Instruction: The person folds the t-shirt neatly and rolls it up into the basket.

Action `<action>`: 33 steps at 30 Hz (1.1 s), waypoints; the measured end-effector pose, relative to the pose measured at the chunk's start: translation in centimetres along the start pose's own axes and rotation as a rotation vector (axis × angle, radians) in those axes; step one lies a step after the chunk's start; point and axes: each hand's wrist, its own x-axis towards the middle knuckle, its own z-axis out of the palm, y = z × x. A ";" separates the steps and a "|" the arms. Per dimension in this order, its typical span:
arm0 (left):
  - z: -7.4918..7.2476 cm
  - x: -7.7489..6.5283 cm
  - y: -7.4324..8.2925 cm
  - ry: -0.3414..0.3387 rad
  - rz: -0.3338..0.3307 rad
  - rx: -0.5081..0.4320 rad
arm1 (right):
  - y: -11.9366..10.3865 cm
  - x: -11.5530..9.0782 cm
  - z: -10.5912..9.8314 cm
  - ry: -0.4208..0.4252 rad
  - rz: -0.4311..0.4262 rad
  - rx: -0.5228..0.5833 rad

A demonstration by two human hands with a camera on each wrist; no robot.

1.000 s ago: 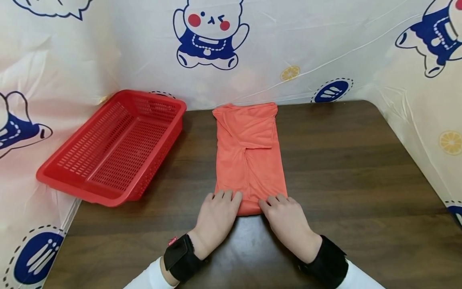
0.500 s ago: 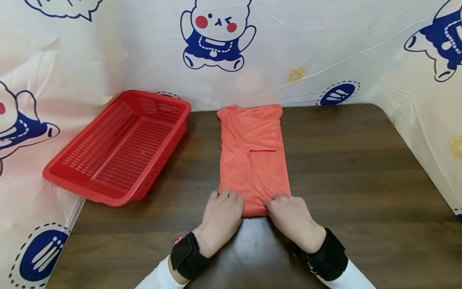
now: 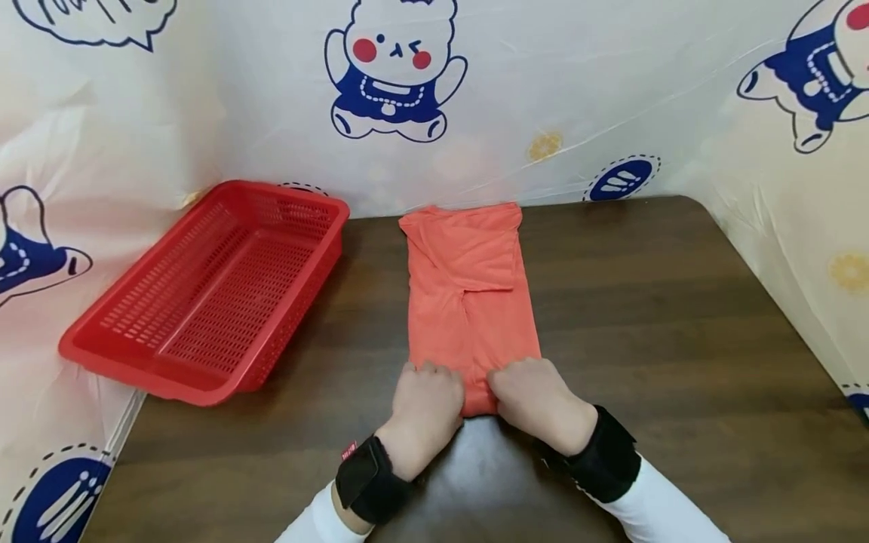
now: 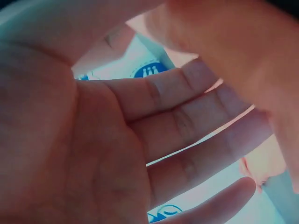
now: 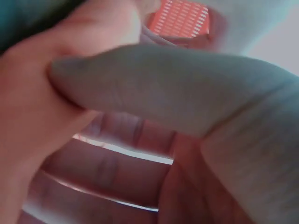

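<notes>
A folded coral T-shirt (image 3: pixel 468 324) lies flat on the dark wooden table, its near end rolled or folded over. My left hand (image 3: pixel 428 403) grips the left corner of that near end with curled fingers. At the right corner, my right hand (image 3: pixel 532 396) pinches the cloth, knuckles up. Close up in the left wrist view, the fingers (image 4: pixel 182 116) bend towards cloth at the right side. In the right wrist view, the thumb (image 5: pixel 154 88) presses against cloth at the left. Most fingertips are hidden from above. Both wrists wear black straps.
A red plastic basket (image 3: pixel 204 302) with slotted walls stands at the left, tilted in angle to the table (image 3: pixel 679 339). White printed sheeting (image 3: pixel 271 90) hangs behind the table and along both sides.
Both hands have curled their fingers more around the near end of the T-shirt and drawn slightly closer together. The far part of the T-shirt and the basket stay put; the view shifts a little.
</notes>
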 end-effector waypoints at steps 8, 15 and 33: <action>-0.8 -1.4 0.4 -0.027 -0.011 0.082 | -1.0 -0.1 -0.1 -0.073 -0.010 0.057; -1.3 -1.1 -1.0 0.007 0.077 -0.016 | -1.4 -0.6 -0.8 -0.069 0.036 -0.005; -0.3 0.7 -2.7 -0.064 0.123 -0.216 | -1.5 -0.5 0.7 0.151 0.026 -0.127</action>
